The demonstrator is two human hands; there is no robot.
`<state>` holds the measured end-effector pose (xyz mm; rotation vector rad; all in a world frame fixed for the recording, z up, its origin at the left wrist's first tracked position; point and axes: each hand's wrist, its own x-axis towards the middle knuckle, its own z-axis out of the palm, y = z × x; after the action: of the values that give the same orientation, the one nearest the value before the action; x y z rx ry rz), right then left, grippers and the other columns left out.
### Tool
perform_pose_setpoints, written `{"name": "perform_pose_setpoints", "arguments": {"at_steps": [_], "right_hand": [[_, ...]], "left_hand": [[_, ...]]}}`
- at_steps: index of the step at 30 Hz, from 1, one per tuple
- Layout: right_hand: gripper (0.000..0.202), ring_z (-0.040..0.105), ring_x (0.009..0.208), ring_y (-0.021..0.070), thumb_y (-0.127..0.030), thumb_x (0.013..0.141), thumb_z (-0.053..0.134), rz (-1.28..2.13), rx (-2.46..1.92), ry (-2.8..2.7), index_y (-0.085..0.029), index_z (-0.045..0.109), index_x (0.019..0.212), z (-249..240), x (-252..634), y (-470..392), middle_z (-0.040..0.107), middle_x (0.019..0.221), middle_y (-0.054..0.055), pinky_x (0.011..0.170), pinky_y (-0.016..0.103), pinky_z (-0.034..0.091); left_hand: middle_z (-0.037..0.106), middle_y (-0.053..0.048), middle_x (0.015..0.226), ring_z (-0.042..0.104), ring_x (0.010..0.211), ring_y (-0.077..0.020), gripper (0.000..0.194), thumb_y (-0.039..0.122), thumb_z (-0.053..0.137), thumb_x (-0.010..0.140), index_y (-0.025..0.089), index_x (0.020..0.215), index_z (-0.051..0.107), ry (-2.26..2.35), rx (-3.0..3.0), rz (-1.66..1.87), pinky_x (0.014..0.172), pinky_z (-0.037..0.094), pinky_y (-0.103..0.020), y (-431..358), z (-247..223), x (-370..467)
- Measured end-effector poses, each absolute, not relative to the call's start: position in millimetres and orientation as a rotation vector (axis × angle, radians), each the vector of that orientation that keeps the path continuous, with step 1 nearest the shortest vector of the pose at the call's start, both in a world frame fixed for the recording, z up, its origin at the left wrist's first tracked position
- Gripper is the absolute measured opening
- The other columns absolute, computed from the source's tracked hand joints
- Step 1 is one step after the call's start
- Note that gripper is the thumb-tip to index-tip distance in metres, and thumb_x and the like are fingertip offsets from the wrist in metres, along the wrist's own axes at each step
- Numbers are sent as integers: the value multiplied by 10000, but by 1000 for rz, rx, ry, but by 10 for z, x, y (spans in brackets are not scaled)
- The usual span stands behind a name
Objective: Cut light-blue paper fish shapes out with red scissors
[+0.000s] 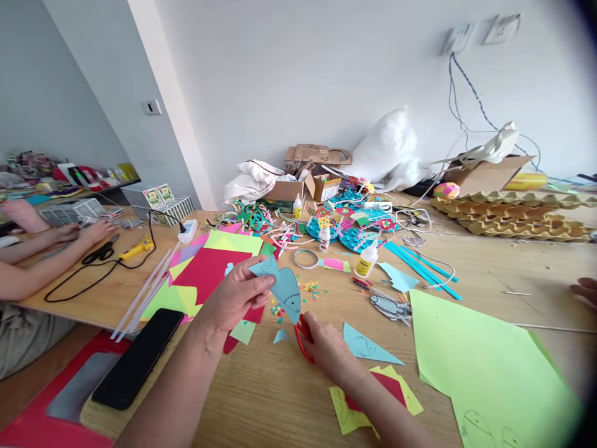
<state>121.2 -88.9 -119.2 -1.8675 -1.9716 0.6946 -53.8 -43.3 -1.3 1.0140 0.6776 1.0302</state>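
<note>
Left hand point(233, 298) pinches a blue paper fish point(282, 287); just below the fish, right hand point(326, 345) grips red scissors point(303, 333) above the bench point(280, 398).

wooden table point(489, 274) | paper sheets point(489, 367) | phone point(138, 366) | glue bottle point(366, 260)

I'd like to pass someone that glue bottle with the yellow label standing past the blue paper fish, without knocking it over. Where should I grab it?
Probably by the white body of the glue bottle, around the yellow label, reaching in from the near side. It stands upright and its narrow cap offers little hold. Blue paper strips lie to its right, so come in from the front or from above.
</note>
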Motion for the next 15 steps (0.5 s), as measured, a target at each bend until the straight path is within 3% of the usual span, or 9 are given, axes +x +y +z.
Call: {"name": "perform_pose_setpoints", "arguments": {"at_steps": [6, 9, 12, 15], "right_hand": [[89, 582, 568, 157, -145, 745, 538, 680, -1767, -1760, -223, 496, 743, -1020, 1586, -858, 641, 628, -14, 502, 229, 356], [112, 616, 612, 174, -217, 744, 575, 607, -1815, -1590, -216, 509, 835, -907, 2145, -834, 651, 673, -8, 522, 239, 432], [99, 613, 591, 184, -245, 787, 575, 464, -1969, -1404, -190, 544, 863, -871, 2805, -767, 658, 680, 22, 505, 264, 449], [120, 608, 579, 181, -266, 814, 624, 338, -2105, -1265, -154, 595, 849, -912, 3302, -618, 662, 690, 43, 502, 280, 469]], "left_hand": [[479, 92, 454, 379, 407, -39, 270, 271, 827, 561, 188, 743, 645, 661, 1040, 1054, 417, 269, -173, -388, 64, -545], [493, 76, 483, 375, 427, -41, 232, 258, 822, 572, 174, 649, 620, 647, 1076, 1054, 417, 262, -178, -353, 50, -528], [521, 68, 546, 342, 449, -32, 221, 275, 810, 602, 170, 692, 637, 666, 1121, 1007, 431, 260, -174, -303, -60, -472], [517, 51, 575, 413, 509, -51, 185, 292, 744, 690, 156, 687, 619, 677, 1256, 887, 505, 346, -187, -267, -186, -361]]}}
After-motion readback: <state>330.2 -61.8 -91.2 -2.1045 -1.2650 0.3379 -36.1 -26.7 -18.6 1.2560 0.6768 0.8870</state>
